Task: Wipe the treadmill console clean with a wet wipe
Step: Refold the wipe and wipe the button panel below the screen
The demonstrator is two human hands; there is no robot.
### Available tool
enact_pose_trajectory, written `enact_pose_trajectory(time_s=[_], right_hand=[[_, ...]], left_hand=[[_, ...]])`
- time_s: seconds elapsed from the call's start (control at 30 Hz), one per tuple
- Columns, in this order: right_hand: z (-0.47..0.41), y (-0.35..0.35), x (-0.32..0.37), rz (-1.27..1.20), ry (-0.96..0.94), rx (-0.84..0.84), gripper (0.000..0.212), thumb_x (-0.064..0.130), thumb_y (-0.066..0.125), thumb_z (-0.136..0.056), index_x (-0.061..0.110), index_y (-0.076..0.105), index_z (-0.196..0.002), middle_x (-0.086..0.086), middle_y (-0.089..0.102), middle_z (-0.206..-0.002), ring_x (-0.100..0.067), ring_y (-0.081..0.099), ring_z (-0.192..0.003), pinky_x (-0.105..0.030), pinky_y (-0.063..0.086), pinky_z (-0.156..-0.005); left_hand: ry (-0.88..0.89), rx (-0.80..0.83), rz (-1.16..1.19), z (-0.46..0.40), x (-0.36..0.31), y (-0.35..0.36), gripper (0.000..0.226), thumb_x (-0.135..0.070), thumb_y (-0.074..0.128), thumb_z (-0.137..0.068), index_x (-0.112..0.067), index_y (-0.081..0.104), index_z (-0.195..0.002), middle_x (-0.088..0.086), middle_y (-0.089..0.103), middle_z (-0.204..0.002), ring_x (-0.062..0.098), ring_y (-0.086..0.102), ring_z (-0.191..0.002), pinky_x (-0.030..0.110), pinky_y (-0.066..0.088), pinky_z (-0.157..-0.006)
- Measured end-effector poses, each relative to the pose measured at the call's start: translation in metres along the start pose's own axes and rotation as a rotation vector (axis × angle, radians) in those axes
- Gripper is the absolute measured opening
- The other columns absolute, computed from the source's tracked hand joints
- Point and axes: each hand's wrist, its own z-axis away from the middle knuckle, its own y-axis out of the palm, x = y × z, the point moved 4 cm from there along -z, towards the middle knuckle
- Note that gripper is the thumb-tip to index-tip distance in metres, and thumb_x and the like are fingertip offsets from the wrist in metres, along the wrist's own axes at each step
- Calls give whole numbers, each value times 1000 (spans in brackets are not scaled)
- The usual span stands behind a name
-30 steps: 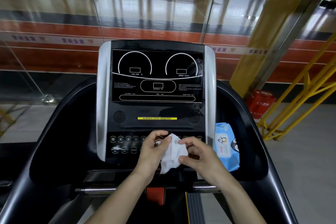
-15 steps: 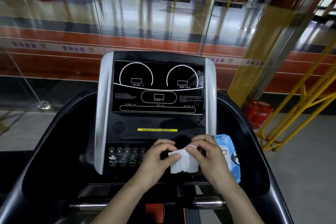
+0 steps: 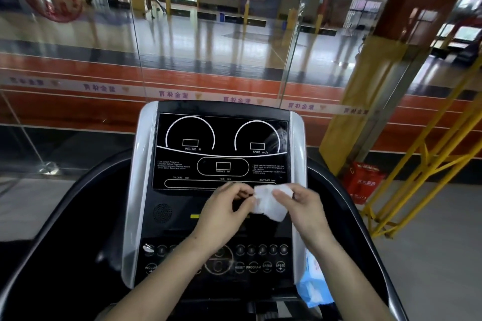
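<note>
Having lifted from the button row, your left hand (image 3: 224, 212) and right hand (image 3: 303, 210) both pinch the wet wipe (image 3: 270, 203) between them, before the console (image 3: 221, 138) display, ready for wiping.

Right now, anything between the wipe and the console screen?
Nothing visible. Both the left hand and right hand pinch the wet wipe just in front of the console screen, at its lower right edge.

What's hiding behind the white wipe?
The wet wipe, pinched by the left hand and right hand, covers part of the black console; what's printed there is hidden.
</note>
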Motion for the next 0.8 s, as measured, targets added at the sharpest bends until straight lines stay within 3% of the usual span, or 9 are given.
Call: enact_pose_trajectory(time_s=[0.13, 0.2, 0.3, 0.37, 0.47, 0.53, 0.6, 0.67, 0.8], right_hand=[[-44, -19, 27, 146, -180, -233, 12, 24, 74, -94, 22, 75, -83, -19, 73, -83, -19, 62, -67, -40, 51, -65], [-60, -24, 45, 282, -304, -360, 16, 27, 70, -97, 30, 71, -81, -17, 71, -81, -24, 61, -66, -37, 49, -64], [-85, -23, 68, 367, -477, -527, 10, 21, 67, -100, 18, 75, -94, -12, 71, -77, -28, 65, -69, -36, 48, -65], [-106, -15, 73, 479, -602, -572, 11, 12, 70, -97, 11, 76, -106, -10, 74, -79, -27, 69, -67, -36, 55, -63], [-135, 5, 62, 759, -705, -436, 31, 0, 71, -89, 9, 74, -119, -12, 79, -96, -34, 76, -76, -40, 62, -67], [-139, 19, 49, 894, -761, -332, 41, -13, 69, -80, 3, 73, -118, -16, 76, -117, -36, 76, -100, -45, 63, -75], [-135, 27, 36, 1016, -831, -284, 50, -17, 68, -78, -2, 68, -126, -18, 69, -134, -30, 67, -125, -40, 61, -90], [-127, 29, 26, 1039, -835, -232, 52, -4, 64, -89, -1, 59, -140, -18, 59, -147, -26, 52, -142, -36, 51, -109], [-93, 25, 5, 1058, -821, -169, 56, 20, 41, -96, 4, 54, -148, -12, 53, -155, -20, 43, -149, -41, 37, -121]], left_hand=[[120, -53, -294, -24, -5, -5, 26, -42, 55, -102, -32, 64, -123, -18, 60, -120, 7, 53, -118, 37, 45, -104], [158, -64, -393, -33, -8, -4, 27, -42, 52, -102, -31, 63, -125, -16, 58, -123, 9, 52, -118, 37, 43, -104], [175, -77, -477, -44, -11, -2, 26, -42, 50, -103, -33, 61, -126, -16, 54, -124, 9, 49, -119, 34, 40, -101], [174, -75, -502, -51, -10, 1, 26, -41, 50, -103, -33, 60, -126, -15, 54, -124, 10, 48, -120, 33, 38, -99], [176, -103, -512, -55, -9, 2, 25, -39, 50, -101, -32, 61, -123, -14, 55, -122, 10, 50, -118, 32, 38, -95], [187, -136, -499, -53, -7, 1, 24, -39, 49, -100, -32, 62, -119, -14, 56, -118, 10, 53, -114, 32, 40, -92], [197, -161, -486, -50, -3, -2, 27, -41, 45, -99, -32, 62, -117, -15, 57, -115, 9, 54, -112, 33, 43, -92], [191, -179, -469, -48, 1, -4, 26, -41, 45, -99, -32, 62, -117, -16, 57, -115, 8, 54, -111, 34, 44, -92], [174, -198, -469, -46, 9, -9, 23, -37, 50, -99, -32, 62, -117, -16, 58, -115, 9, 56, -110, 36, 45, -94]])
